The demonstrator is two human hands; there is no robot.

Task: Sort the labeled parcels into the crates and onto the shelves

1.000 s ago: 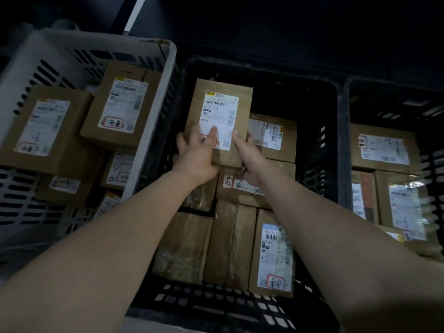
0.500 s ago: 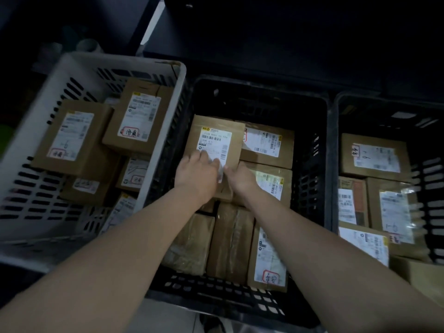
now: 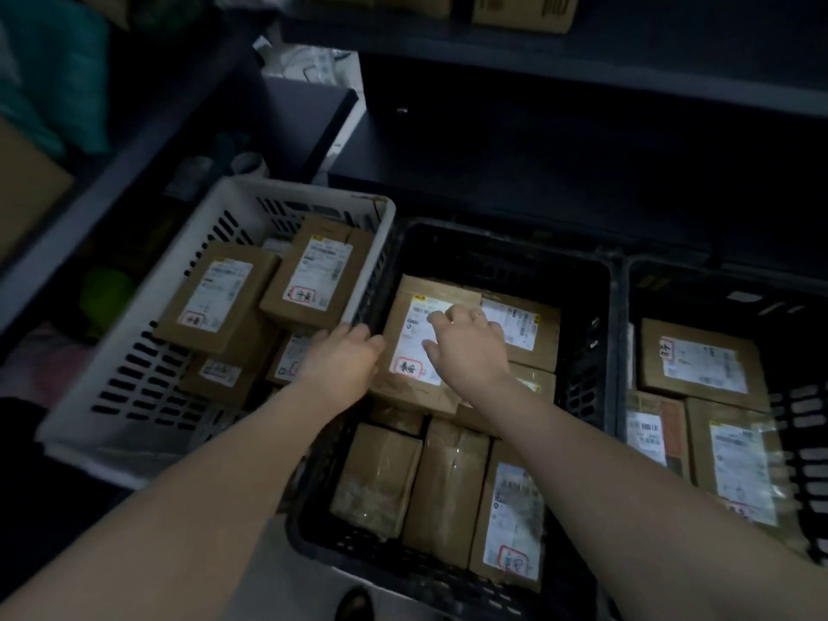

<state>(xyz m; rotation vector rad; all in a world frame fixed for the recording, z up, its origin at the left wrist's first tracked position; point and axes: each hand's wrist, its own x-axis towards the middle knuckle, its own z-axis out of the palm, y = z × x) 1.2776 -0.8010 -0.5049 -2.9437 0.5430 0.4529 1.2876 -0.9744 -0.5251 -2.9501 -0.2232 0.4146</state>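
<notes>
A brown cardboard parcel (image 3: 414, 351) with a white label and a red-boxed mark lies flat on top of other parcels at the back of the middle black crate (image 3: 506, 244). My left hand (image 3: 340, 358) touches the parcel's left edge with its fingers stretched toward it. My right hand (image 3: 470, 347) rests on the label with fingers loosely spread; neither hand grips the parcel. Several more taped and labeled parcels fill the front of this crate.
A white slotted crate (image 3: 134, 374) on the left holds several labeled parcels. A second black crate (image 3: 717, 271) on the right also holds several. Dark shelves (image 3: 537, 69) run behind the crates, with cardboard boxes (image 3: 519, 11) on the upper level.
The parcel, held upright above the middle crate, came down and now lies flat in it. Both hands have loosened their hold. The camera has pulled back and up.
</notes>
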